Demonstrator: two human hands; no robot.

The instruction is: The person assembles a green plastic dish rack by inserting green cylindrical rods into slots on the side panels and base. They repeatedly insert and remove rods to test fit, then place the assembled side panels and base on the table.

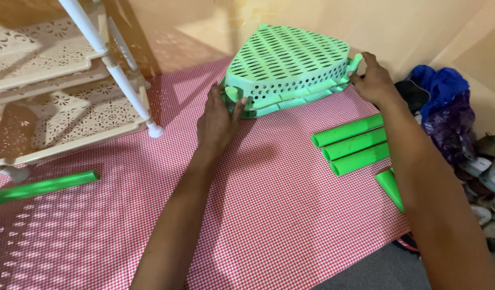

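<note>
The green perforated shelf trays [287,67] sit stacked on the checked table [269,204]. My left hand [218,121] clamps one corner and my right hand [372,80] another, beside three green tubes [355,144].

a home: checked floor mat [269,215], cream plastic rack [59,91], shoes [486,172] and clothes [443,88] in the corner.

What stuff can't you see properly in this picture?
Head view:
- Stacked light green perforated plastic corner shelves: how many is unclear, since the top one covers the rest.
- Bright green plastic tube at left: cut off by the frame edge.
- Fourth green tube: partly behind the right forearm.
- Cream plastic rack: top out of frame.
- Shoes: small, dim.
</note>
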